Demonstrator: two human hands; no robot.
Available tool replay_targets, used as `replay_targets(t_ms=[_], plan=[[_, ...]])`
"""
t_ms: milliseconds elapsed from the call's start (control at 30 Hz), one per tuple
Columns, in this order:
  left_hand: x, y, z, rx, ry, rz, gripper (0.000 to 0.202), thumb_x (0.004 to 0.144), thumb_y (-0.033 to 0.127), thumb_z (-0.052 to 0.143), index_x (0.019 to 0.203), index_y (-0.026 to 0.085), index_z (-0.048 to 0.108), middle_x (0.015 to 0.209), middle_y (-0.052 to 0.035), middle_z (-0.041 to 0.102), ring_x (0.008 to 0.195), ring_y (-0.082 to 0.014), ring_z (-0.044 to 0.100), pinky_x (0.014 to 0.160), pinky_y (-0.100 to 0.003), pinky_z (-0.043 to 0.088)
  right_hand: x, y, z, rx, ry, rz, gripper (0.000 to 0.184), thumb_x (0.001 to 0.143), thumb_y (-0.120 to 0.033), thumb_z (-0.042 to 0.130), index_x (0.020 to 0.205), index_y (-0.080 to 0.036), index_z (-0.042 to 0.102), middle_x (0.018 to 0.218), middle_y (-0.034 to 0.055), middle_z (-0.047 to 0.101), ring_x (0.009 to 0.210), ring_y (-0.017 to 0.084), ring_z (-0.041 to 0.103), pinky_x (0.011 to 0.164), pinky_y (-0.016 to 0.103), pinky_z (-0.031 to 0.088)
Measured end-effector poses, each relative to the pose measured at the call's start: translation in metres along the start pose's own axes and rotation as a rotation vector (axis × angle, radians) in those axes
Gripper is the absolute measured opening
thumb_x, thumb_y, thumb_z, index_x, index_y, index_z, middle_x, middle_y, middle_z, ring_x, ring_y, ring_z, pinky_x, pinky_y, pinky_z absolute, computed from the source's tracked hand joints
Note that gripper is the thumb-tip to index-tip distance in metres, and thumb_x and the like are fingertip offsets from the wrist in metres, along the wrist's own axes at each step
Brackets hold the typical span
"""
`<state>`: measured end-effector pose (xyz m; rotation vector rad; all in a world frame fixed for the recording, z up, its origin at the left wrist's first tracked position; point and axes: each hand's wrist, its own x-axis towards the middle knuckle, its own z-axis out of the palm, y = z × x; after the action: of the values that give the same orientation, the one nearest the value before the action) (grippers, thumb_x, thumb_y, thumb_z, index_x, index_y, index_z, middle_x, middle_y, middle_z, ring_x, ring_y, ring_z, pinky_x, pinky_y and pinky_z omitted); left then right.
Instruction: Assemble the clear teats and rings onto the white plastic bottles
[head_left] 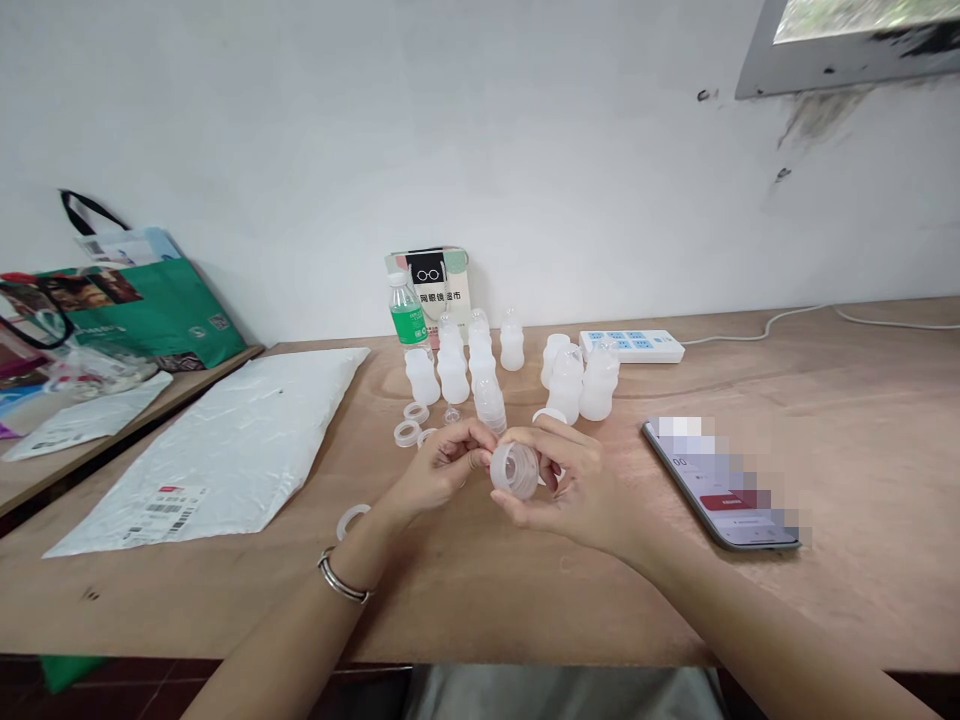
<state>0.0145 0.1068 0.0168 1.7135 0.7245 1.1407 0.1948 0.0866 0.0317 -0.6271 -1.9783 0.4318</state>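
My right hand holds a small translucent plastic bottle on its side, its open mouth turned toward me. My left hand, with a metal bracelet on the wrist, pinches the bottle's rim from the left. Both hands hover just above the wooden table, near its front edge. Behind them stand several more translucent small bottles. A few white plastic rings lie to the left of the hands, and one more ring lies by my left wrist.
A phone lies face up at the right. A white power strip with its cable lies at the back. A green-labelled water bottle and a small paper bag stand by the wall. A white plastic mailer lies at the left, bags beyond it.
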Motion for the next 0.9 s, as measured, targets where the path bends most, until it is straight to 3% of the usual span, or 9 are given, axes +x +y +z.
replay_targets(t_ms=[233, 533, 700, 900], plan=[[-0.0062, 0.0014, 0.0043, -0.234, -0.007, -0.127, 0.023, 0.075, 0.036, 0.068, 0.088, 0.016, 0.069, 0.072, -0.0025, 0.064, 0.067, -0.0117, 0.056, 0.061, -0.020, 0.044, -0.0017, -0.0033, 0.0034, -0.076, 0.051, -0.018, 0.023, 0.072, -0.019, 0.062, 0.095, -0.021, 0.060, 0.076, 0.0002, 0.052, 0.065, 0.013, 0.051, 0.057, 0.024, 0.046], [-0.0034, -0.0001, 0.0056, -0.227, 0.065, -0.212, 0.027, 0.066, 0.040, 0.075, 0.069, 0.013, 0.071, 0.060, -0.0020, 0.063, 0.055, -0.0093, 0.052, 0.052, -0.019, 0.042, 0.0003, -0.0041, 0.0014, -0.133, 0.008, -0.030, 0.016, 0.073, -0.019, 0.060, 0.089, -0.020, 0.060, 0.074, -0.0001, 0.052, 0.063, 0.012, 0.050, 0.057, 0.024, 0.046], [-0.0044, 0.0015, 0.0024, -0.136, 0.072, -0.205, 0.023, 0.071, 0.036, 0.072, 0.070, 0.013, 0.071, 0.064, -0.0029, 0.066, 0.053, -0.0089, 0.052, 0.051, -0.020, 0.042, -0.0010, -0.0017, 0.0028, -0.153, 0.045, -0.019, 0.017, 0.073, -0.020, 0.062, 0.090, -0.021, 0.060, 0.072, -0.0006, 0.051, 0.062, 0.012, 0.050, 0.057, 0.024, 0.045], [-0.0033, -0.0052, -0.0017, -0.224, 0.083, -0.186, 0.021, 0.073, 0.036, 0.071, 0.074, 0.015, 0.072, 0.060, -0.0005, 0.064, 0.054, -0.0075, 0.053, 0.054, -0.019, 0.043, 0.0013, 0.0011, -0.0028, -0.041, 0.016, 0.073, 0.017, 0.073, -0.022, 0.065, 0.089, -0.022, 0.059, 0.075, 0.0002, 0.055, 0.067, 0.014, 0.052, 0.059, 0.026, 0.045]])
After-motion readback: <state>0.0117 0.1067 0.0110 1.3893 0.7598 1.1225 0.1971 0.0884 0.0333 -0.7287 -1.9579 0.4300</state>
